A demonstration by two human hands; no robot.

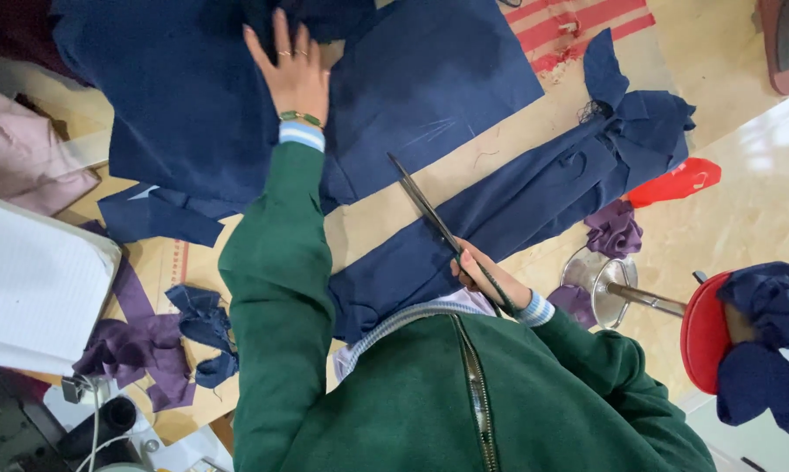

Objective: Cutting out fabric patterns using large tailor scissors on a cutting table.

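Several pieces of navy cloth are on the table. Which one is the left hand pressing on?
The left hand lies flat on the big navy sheet at the table's far side, not on the long navy strip beside the scissors in the right hand.

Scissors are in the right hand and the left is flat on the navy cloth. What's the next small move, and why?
Probably bring the scissors tips to the edge of the navy fabric. The right hand holds them by the handles with the blades over bare table, pointing toward the cloth but not on it, while the left hand lies flat on the fabric, fingers spread.
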